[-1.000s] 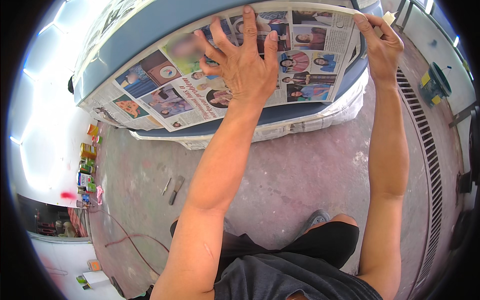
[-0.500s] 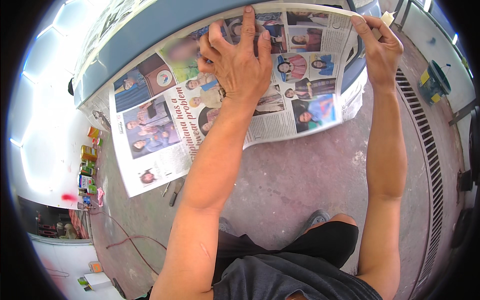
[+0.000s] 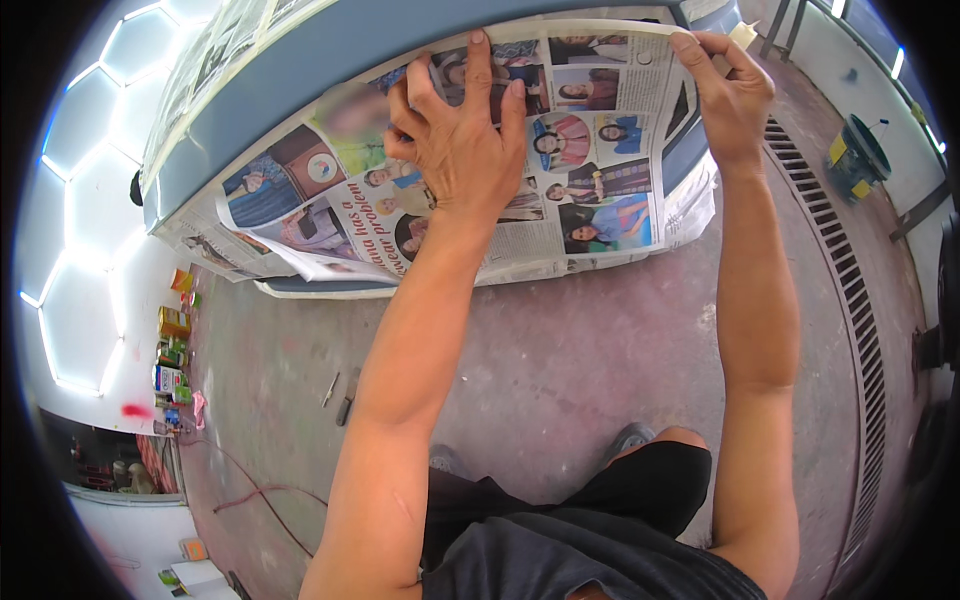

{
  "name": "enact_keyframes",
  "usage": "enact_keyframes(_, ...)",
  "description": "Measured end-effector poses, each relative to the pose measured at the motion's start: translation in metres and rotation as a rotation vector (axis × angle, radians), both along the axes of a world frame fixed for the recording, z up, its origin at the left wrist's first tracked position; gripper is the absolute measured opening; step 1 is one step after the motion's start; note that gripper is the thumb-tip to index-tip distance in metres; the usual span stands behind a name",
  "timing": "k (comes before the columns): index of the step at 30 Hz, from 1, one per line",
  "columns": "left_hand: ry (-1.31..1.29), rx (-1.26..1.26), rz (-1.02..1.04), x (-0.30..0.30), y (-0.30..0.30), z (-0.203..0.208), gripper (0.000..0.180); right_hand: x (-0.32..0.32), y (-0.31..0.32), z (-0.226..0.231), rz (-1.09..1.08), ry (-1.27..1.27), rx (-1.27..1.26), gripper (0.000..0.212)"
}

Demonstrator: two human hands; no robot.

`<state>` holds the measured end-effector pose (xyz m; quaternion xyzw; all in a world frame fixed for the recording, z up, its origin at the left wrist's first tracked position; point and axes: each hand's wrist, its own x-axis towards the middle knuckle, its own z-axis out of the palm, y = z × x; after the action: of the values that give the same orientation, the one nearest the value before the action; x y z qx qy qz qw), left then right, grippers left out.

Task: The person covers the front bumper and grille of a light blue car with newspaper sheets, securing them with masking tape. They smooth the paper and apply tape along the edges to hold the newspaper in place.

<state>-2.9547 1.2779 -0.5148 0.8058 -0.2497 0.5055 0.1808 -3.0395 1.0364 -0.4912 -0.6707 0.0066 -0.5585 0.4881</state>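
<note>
A printed newspaper sheet (image 3: 600, 225) lies against a blue-grey painted vehicle panel (image 3: 300, 65), with a pale strip along its upper edge. My left hand (image 3: 455, 140) presses on the sheet near that edge, fingers spread, the index fingertip on the strip. At the sheet's upper right corner my right hand (image 3: 735, 95) is closed, its thumb against the edge. A cream piece that looks like masking tape (image 3: 743, 35) sticks out past its fingers. The sheet's lower left part folds inward, and my left forearm covers some of it.
Paint cans (image 3: 172, 322) line the wall at left. A thin tool (image 3: 331, 389) and a dark-handled one (image 3: 346, 408) lie on the concrete floor, and a reddish hose (image 3: 262, 489) curls nearby. At right are a floor grate (image 3: 845, 300) and a dark bucket (image 3: 858, 160).
The sheet's lower left part, which hung out over the floor, has swung in toward the panel and folded. Both hands keep their places on the sheet; the view has shifted slightly.
</note>
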Motion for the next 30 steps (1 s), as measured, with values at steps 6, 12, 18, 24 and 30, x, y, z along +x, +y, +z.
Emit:
enact_keyframes(6,-0.003,0.038,0.004,0.0,0.0,0.001,0.054,-0.003,0.01,0.004,0.018,-0.016,0.023,0.021)
enact_keyframes(12,-0.01,0.029,0.015,0.001,-0.003,-0.002,0.053,0.0,0.009,0.005,-0.019,-0.027,-0.002,0.026)
enact_keyframes(18,-0.091,0.026,0.052,0.002,-0.004,-0.004,0.052,0.01,0.013,0.004,-0.042,-0.045,0.046,0.025)
enact_keyframes(24,-0.032,0.044,0.046,-0.002,-0.002,-0.004,0.051,0.014,0.01,0.005,-0.117,0.024,0.007,0.028)
enact_keyframes(30,-0.068,0.044,0.031,-0.006,-0.007,0.002,0.055,0.019,0.009,0.009,-0.124,-0.029,0.03,0.022)
